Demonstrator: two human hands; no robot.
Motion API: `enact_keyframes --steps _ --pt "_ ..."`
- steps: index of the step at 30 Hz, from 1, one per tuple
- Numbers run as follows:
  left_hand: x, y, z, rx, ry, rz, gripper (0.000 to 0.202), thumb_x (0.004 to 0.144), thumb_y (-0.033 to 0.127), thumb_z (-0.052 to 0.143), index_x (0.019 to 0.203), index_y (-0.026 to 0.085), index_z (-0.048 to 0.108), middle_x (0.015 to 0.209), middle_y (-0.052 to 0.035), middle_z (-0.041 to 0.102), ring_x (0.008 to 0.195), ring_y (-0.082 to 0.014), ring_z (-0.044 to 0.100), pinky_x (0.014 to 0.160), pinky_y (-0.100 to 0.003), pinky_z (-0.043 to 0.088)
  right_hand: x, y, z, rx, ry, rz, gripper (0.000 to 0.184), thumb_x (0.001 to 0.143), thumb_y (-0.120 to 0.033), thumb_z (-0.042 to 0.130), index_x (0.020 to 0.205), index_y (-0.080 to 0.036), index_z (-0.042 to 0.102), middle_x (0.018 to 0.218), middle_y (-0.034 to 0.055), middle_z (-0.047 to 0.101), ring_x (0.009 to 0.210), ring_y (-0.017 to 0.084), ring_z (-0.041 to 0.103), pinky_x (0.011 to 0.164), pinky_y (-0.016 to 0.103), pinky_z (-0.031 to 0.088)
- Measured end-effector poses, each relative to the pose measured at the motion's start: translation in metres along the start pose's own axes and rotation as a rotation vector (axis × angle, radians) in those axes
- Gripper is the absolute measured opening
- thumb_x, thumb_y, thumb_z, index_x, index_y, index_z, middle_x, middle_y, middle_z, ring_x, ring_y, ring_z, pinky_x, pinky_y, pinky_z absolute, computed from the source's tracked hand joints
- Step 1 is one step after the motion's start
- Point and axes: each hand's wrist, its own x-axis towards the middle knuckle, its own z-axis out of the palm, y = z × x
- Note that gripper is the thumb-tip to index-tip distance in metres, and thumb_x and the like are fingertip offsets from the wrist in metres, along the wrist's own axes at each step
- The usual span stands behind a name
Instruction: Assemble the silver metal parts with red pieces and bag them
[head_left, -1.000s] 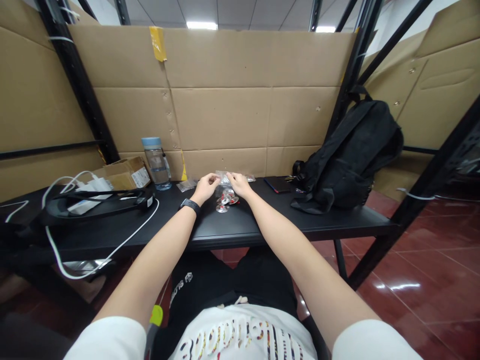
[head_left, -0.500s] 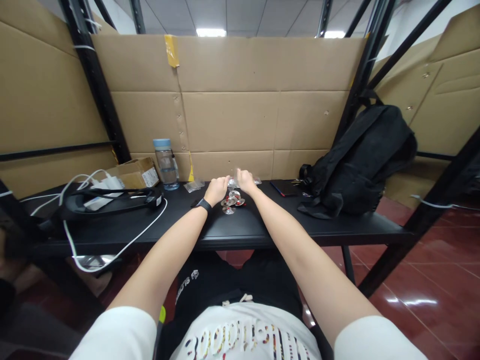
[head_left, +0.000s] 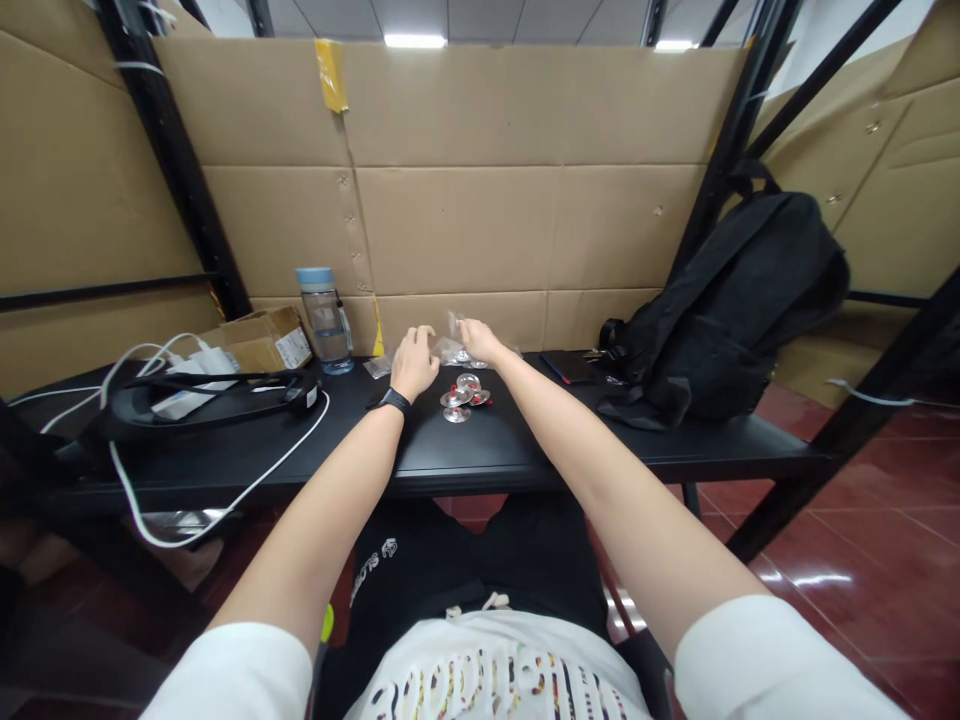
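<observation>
Several small shiny discs with red parts [head_left: 457,400] lie in a pile on the black tabletop [head_left: 465,450]. Beyond the pile, my right hand [head_left: 480,342] is closed on a clear plastic bag [head_left: 452,347], whose crinkled film shows left of the fingers. More shiny pieces show by the bag, partly hidden by that hand. My left hand [head_left: 415,364] is left of the pile, its fingers bent and apart, with nothing visible in them. A dark watch [head_left: 393,401] is on the left wrist.
Behind my left hand is another clear bag [head_left: 377,366]. A water bottle [head_left: 326,322], a cardboard box [head_left: 270,340] and a black headset-like device with white cable [head_left: 214,400] are to the left. A black backpack [head_left: 735,310] and a dark flat item [head_left: 568,367] are to the right.
My left hand has come away from my right, moving left with its fingers spreading. My right hand has shifted slightly left with the bag. The camera view has tilted slightly.
</observation>
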Motion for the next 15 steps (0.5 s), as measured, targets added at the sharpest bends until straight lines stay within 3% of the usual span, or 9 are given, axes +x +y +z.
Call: enact_keyframes --steps 3,5,9,15 --pt "-0.002 -0.008 -0.002 0.095 -0.040 0.016 0.062 0.080 0.021 0.069 0.138 0.025 0.050 0.142 -0.0165 0.051 0.125 -0.0384 0.052 0.100 -0.050 0.044 -0.003 -0.003 0.001 0.334 -0.138 0.020 0.034 0.106 -0.028 0.039 0.077 -0.019 0.054 0.067 0.0012 0.059 0.060 0.014 0.054 0.061 0.023 0.044" --pt "-0.003 -0.012 -0.003 0.105 -0.070 0.034 0.070 0.075 0.025 0.075 0.140 0.028 0.049 0.146 -0.0144 0.048 0.128 -0.0389 0.049 0.102 -0.051 0.042 -0.005 -0.005 0.001 0.569 -0.242 0.085 0.033 0.103 -0.028 0.043 0.072 -0.021 0.049 0.057 -0.0039 0.047 0.047 0.011 0.041 0.049 0.022 0.035" --pt "-0.002 -0.013 -0.007 0.077 -0.096 0.070 0.078 0.070 0.030 0.081 0.140 0.029 0.049 0.150 -0.0128 0.047 0.130 -0.0372 0.048 0.102 -0.049 0.040 -0.004 -0.004 -0.004 0.803 -0.251 0.206 0.034 0.096 -0.026 0.053 0.064 -0.021 0.043 0.049 -0.0056 0.039 0.041 0.009 0.034 0.041 0.022 0.024" --pt "0.001 0.002 -0.014 0.066 -0.089 0.268 0.081 0.066 0.045 0.087 0.138 0.026 0.054 0.149 -0.0140 0.051 0.134 -0.0376 0.046 0.102 -0.048 0.035 -0.009 -0.002 -0.014 0.954 -0.247 0.275 0.036 0.098 -0.028 0.052 0.065 -0.022 0.041 0.049 -0.0057 0.038 0.041 0.010 0.034 0.041 0.022 0.025"
